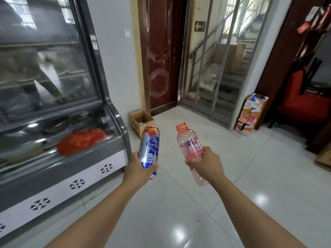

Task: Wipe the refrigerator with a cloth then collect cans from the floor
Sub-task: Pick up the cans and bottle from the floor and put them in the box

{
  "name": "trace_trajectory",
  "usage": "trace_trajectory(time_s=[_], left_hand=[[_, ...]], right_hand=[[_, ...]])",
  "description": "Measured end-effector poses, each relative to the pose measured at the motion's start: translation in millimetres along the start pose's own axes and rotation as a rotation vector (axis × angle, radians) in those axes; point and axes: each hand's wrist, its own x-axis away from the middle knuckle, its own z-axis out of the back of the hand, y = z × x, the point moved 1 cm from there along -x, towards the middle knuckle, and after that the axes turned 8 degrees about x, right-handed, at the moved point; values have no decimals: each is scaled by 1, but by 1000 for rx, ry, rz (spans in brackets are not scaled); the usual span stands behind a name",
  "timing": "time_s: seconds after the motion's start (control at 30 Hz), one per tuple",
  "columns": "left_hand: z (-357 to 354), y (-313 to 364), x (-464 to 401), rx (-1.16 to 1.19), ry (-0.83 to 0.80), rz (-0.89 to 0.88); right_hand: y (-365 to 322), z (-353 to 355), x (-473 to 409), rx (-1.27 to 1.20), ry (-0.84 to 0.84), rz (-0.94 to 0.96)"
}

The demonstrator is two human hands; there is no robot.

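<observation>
Can (pixel 149 149) gripped left, bottle (pixel 190 151) gripped right

a tall blue, silver and red beer can (pixel 150 149) stands nearly upright in the air at about 9 o'clock of centre, its top tipped slightly toward 1 o'clock. just at its 3 o'clock, apart from it, a capless clear pink plastic bottle (pixel 191 151) leans toward 11 o'clock. the glass-fronted grey refrigerator (pixel 59 111) fills the 9 to 10 o'clock side.

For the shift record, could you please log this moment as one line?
left hand: holds beer can | right hand: holds pink bottle, uncapped | open cardboard box ahead beside refrigerator
</observation>
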Motion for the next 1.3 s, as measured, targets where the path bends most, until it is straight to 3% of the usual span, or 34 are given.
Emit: trace_trajectory(time_s=[0.57,1.3], left_hand=[[-114,99,-314,51,96,26],[-160,148,-737,-59,234,120]], right_hand=[[-61,-1,-375,51,-99,122],[-185,-108,-803,102,-199,165]])
